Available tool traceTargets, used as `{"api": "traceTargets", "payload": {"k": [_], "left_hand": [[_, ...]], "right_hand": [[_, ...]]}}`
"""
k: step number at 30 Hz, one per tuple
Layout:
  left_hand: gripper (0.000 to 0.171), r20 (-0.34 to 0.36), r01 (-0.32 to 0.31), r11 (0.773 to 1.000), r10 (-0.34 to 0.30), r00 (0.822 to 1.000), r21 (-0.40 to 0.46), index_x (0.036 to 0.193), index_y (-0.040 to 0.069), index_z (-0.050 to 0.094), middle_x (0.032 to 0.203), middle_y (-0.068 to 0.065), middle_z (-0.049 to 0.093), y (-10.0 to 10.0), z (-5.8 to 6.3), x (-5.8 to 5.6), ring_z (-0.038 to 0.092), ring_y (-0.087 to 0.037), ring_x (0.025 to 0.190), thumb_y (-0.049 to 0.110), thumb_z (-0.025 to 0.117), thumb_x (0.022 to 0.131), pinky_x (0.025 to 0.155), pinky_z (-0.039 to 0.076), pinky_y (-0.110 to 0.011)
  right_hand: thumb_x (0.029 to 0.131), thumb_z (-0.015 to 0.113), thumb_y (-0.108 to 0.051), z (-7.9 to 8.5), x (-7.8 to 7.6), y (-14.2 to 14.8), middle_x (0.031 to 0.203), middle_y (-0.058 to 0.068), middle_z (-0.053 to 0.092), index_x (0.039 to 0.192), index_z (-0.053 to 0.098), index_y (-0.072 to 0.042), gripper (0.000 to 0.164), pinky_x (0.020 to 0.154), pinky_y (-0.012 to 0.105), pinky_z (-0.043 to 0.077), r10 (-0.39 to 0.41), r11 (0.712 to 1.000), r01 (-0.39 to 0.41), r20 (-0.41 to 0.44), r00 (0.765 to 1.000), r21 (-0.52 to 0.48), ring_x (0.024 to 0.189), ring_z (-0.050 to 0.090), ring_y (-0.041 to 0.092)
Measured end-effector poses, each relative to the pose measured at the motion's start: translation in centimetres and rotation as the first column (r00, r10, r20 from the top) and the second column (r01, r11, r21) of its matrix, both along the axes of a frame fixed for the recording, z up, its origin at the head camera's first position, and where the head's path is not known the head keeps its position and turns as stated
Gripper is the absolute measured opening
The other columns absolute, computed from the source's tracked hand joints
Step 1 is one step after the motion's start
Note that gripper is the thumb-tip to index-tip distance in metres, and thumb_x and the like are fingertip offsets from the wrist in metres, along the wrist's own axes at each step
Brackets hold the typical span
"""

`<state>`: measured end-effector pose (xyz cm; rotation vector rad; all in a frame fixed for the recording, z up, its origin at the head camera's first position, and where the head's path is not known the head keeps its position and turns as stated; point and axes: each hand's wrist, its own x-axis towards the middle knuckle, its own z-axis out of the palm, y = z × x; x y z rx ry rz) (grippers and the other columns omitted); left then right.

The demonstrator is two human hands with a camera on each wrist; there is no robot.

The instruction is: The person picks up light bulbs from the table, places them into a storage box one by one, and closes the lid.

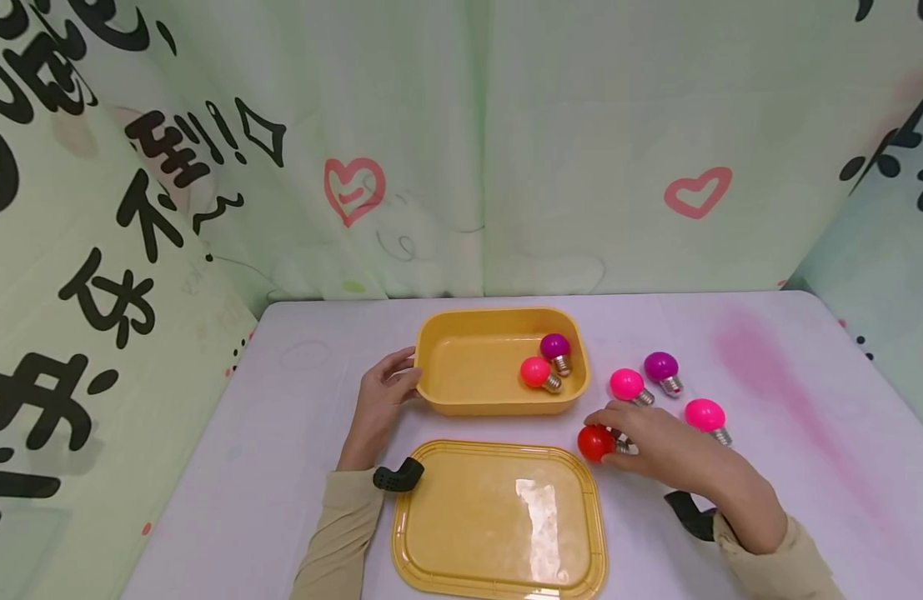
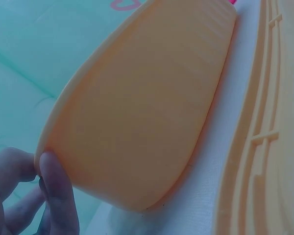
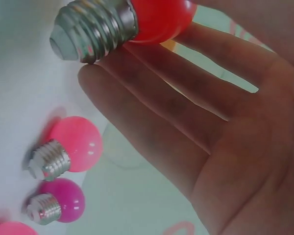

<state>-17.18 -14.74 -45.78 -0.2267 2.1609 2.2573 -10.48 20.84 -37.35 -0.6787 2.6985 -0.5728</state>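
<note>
A: What did the right hand (image 1: pixel 667 446) have?
B: A red bulb (image 1: pixel 595 443), pinched between thumb and fingers. Globe faced left, silver screw base faced right.
A: Where was it?
B: Just off the far right corner of the flat yellow tray (image 1: pixel 476 517), on the person's side of the deep yellow box (image 1: pixel 469 358). Couldn't tell whether it touched the table (image 1: pixel 739 375).
A: Left hand (image 1: pixel 381 400)?
B: Pinched the box's left end at the rim. Left wrist view had the thumb against the outer wall, another finger at the edge.
A: Box contents?
B: One purple bulb (image 1: pixel 554 346) and one pink bulb (image 1: pixel 535 372), close together at the right end, both on their sides.
A: Loose ones?
B: Three, right of the box: a second purple bulb (image 1: pixel 660 367), a second pink bulb (image 1: pixel 627 384) beside it, and a third pink bulb (image 1: pixel 704 414) just past the right hand. All lay on their sides.
A: Tray?
B: Flat on the table, nearer the person than the box, glare on its right half.
A: Behind?
B: Pale green cloth (image 1: pixel 566 125) with pink hearts.
</note>
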Motion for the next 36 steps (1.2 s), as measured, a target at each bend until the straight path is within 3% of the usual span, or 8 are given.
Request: {"api": "traceTargets", "payload": {"k": [7,10,15,24,30,36], "left_hand": [[0.039,0.007,-0.001,1.000,0.001,1.000,-0.001,0.132,0.007,0.061,0.123,-0.015,0.059,0.0,0.0,-0.1,0.063,-0.022,0.096,0.006,0.066,0.093,0.072,0.056,-0.020],[0.039,0.003,-0.002,1.000,0.002,1.000,0.005,0.132,0.006,0.061,0.123,-0.015,0.058,0.0,0.0,0.0,0.063,-0.022,0.095,0.006,0.066,0.093,0.070,0.056,-0.020],[0.039,0.001,0.003,1.000,-0.003,1.000,0.012,0.132,0.006,0.061,0.124,-0.017,0.058,0.0,0.0,0.0,0.062,-0.023,0.095,0.005,0.066,0.094,0.070,0.056,-0.020],[0.041,0.013,0.004,1.000,-0.004,1.000,0.005,0.134,0.006,0.060,0.127,-0.018,0.057,-0.1,0.1,-0.1,0.062,-0.024,0.097,0.008,0.066,0.094,0.071,0.056,-0.019],[0.040,0.003,0.010,1.000,-0.010,1.000,0.021,0.134,0.005,0.060,0.126,-0.019,0.057,-0.1,0.1,-0.1,0.062,-0.025,0.097,0.007,0.066,0.094,0.071,0.056,-0.019],[0.041,0.002,0.003,1.000,-0.003,1.000,-0.002,0.134,0.006,0.060,0.126,-0.019,0.058,0.0,0.1,-0.1,0.063,-0.022,0.095,0.007,0.066,0.094,0.071,0.056,-0.020]], "right_hand": [[0.082,0.081,-0.020,0.7,-0.6,-0.6,0.106,-0.005,0.066,0.121,0.068,-0.010,0.042,0.083,0.033,0.058,0.067,0.997,-0.071,-0.132,0.989,-0.026,0.096,0.062,0.013],[0.082,0.081,-0.020,0.9,-0.8,-1.1,0.105,-0.005,0.064,0.122,0.067,-0.010,0.043,0.079,0.030,0.058,0.068,0.996,-0.075,-0.150,0.986,-0.043,0.093,0.061,0.011],[0.084,0.080,-0.021,1.4,-1.1,-2.1,0.109,0.000,0.064,0.125,0.065,-0.008,0.046,0.080,0.032,0.058,0.066,0.995,-0.078,-0.183,0.981,-0.059,0.094,0.062,0.014],[0.084,0.079,-0.019,1.7,-2.0,-3.9,0.114,0.007,0.067,0.126,0.064,-0.005,0.047,0.085,0.039,0.058,0.051,0.990,-0.089,-0.316,0.947,-0.108,0.097,0.065,0.022],[0.084,0.079,-0.015,1.5,-2.8,-4.7,0.111,0.008,0.068,0.125,0.063,-0.003,0.046,0.082,0.039,0.058,0.032,0.982,-0.096,-0.360,0.932,-0.161,0.094,0.066,0.022],[0.085,0.078,-0.016,1.4,-3.5,-5.4,0.114,0.013,0.068,0.125,0.063,-0.002,0.045,0.085,0.042,0.058,-0.003,0.985,-0.059,-0.355,0.935,-0.162,0.096,0.066,0.025]]}}
